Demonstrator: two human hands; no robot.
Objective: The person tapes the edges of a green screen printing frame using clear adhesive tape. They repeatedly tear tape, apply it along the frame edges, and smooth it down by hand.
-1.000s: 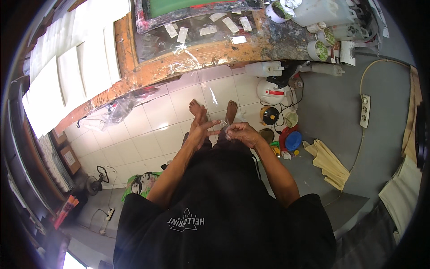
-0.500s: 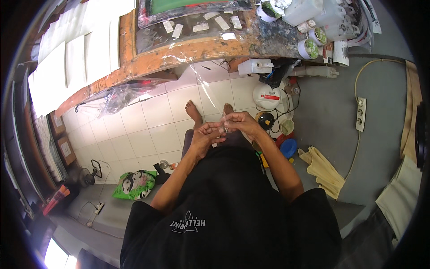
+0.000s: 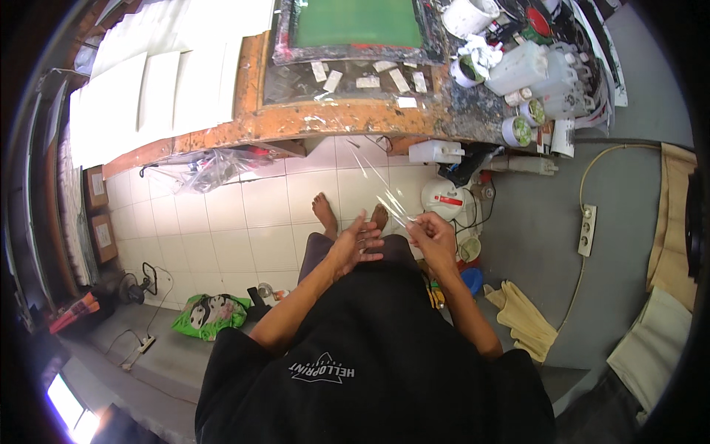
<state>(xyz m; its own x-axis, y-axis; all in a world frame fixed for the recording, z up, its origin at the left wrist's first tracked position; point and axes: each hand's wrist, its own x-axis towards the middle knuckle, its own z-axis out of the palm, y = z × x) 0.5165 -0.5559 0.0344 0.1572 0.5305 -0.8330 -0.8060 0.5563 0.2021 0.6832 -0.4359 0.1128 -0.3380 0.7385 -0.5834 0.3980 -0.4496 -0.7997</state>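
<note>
A long strip of clear, shiny plastic film [image 3: 394, 203] hangs in front of me, its near end pinched in the fingers of my right hand [image 3: 435, 238]. From there it stretches away toward the workbench's front edge. Whether it is tape or plain film I cannot tell. My left hand [image 3: 358, 243] is beside it on the left, holding nothing, with its fingers spread apart. Both hands are in front of my lap, above the tiled floor.
Ahead stands a worn wooden workbench [image 3: 318, 119] with a green-meshed screen frame [image 3: 355, 26], small white pieces, and stacked white sheets [image 3: 111, 103] at left. Translucent jugs [image 3: 521, 68] crowd its right end. A green bag [image 3: 211, 314] and a yellowish cloth [image 3: 521, 318] lie lower down.
My hands were together with both sets of fingers on the film's end. Now they are apart: the left has let go and spread, while the right has moved rightward with the film.
</note>
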